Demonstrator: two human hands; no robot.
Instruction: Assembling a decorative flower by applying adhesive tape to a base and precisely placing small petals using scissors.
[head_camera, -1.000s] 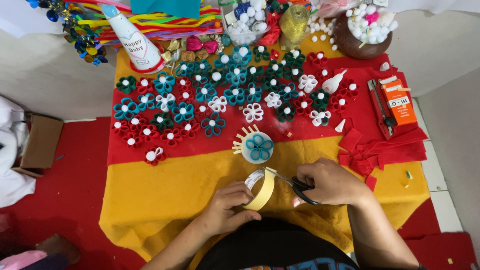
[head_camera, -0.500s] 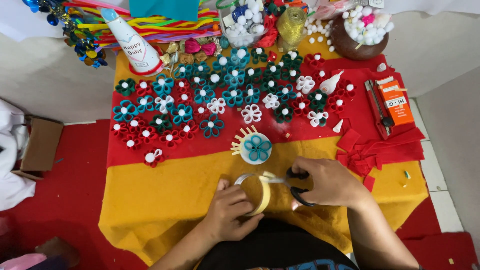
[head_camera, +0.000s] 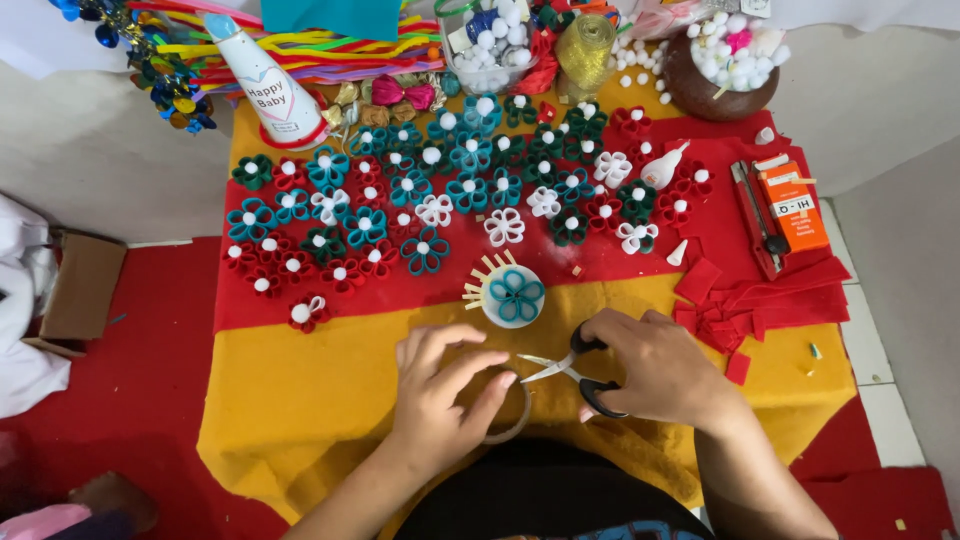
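The right hand (head_camera: 655, 365) has its fingers through the black loops of a pair of scissors (head_camera: 572, 372), closed around them, with the blades slightly parted and pointing left toward the other hand. The left hand (head_camera: 440, 390) lies curled over a roll of tape (head_camera: 512, 420), fingers bent loosely on top of it so that only the near edge of the ring shows beneath them; the scissor tips sit just beside those fingertips. Both hands rest on the yellow cloth (head_camera: 300, 400).

Just beyond them stands a small white cup (head_camera: 512, 297) holding a teal flower, with pale sticks fanned at its left side. Past that, the red felt sheet (head_camera: 600, 262) is crowded with rows of paper flowers (head_camera: 420, 215) in teal, red, green and white. To the right lie red felt scraps (head_camera: 725, 315), an orange box (head_camera: 795, 205) and a white glue bottle (head_camera: 663, 168). At the far edge stand a party hat (head_camera: 262, 85), a gold ribbon spool (head_camera: 585, 50) and a brown bowl (head_camera: 720, 95) of white balls.
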